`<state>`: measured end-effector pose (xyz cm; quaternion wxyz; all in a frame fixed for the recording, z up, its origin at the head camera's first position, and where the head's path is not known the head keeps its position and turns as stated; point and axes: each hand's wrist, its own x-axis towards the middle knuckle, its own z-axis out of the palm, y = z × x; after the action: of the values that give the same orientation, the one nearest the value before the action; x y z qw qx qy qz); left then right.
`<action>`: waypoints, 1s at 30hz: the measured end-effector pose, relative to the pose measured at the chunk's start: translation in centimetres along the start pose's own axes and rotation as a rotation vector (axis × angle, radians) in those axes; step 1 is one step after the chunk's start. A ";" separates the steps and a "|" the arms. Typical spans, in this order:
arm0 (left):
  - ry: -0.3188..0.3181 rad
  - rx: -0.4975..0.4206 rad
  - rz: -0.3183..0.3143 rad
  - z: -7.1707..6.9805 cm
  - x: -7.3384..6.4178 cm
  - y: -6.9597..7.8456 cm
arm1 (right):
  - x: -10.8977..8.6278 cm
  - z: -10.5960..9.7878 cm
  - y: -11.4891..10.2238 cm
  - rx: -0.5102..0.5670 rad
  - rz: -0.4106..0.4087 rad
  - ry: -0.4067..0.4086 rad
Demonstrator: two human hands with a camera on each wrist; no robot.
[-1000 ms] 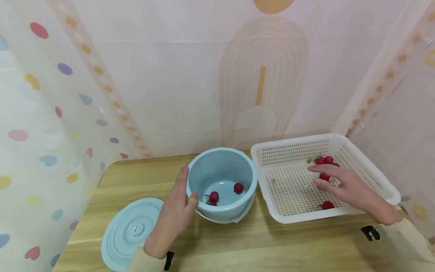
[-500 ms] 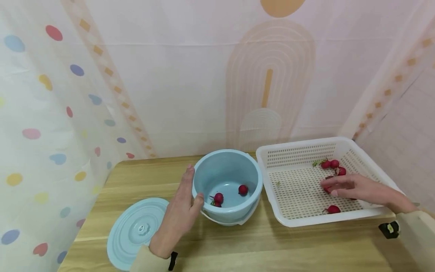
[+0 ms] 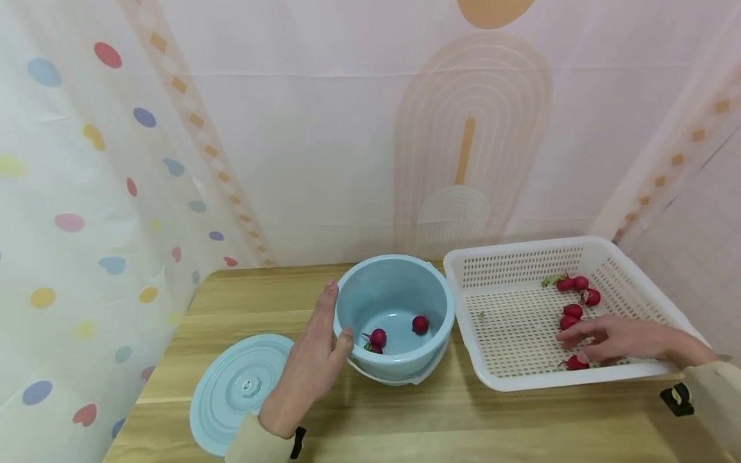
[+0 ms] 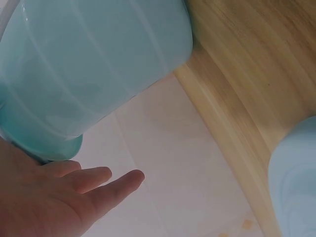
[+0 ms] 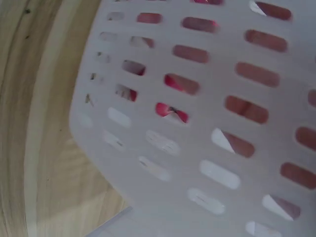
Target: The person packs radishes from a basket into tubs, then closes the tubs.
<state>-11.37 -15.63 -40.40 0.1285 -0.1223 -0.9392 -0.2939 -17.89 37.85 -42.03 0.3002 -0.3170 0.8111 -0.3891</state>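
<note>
My left hand lies along the left side of the light blue bucket, thumb near its rim. In the left wrist view, straight fingers show beside the bucket. Inside the bucket are a red radish on the right and two others close together on the left. My right hand reaches into the white basket, fingers slightly bent. Its thumb and fingertips are at the front radish, without a visible grip. Through the basket wall in the right wrist view, red patches and parts of the hand show.
Several more radishes lie along the right half of the basket. A light blue lid lies on the wooden table, left of the bucket. A patterned curtain hangs behind the table.
My right hand has moved down and towards the front of the basket, from above the middle radishes to the front one. The left hand stays at the bucket. The head view has shifted slightly left.
</note>
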 end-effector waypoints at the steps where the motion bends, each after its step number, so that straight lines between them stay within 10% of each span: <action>1: -0.001 -0.003 -0.003 0.0 0.0 0.0 | 0.1 0.0 0.1 -0.019 -0.003 0.001; 20: 0.024 -0.023 0.005 0.4 -0.4 0.5 | 0.9 0.1 0.4 -0.060 -0.122 -0.081; 30: 0.021 -0.030 -0.013 0.5 -0.5 0.5 | 0.8 0.3 0.3 -0.176 -0.137 0.042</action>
<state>-10.85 -15.06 -40.68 0.1344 -0.1149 -0.9341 -0.3100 -18.23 37.25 -42.67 0.2271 -0.3884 0.8247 -0.3427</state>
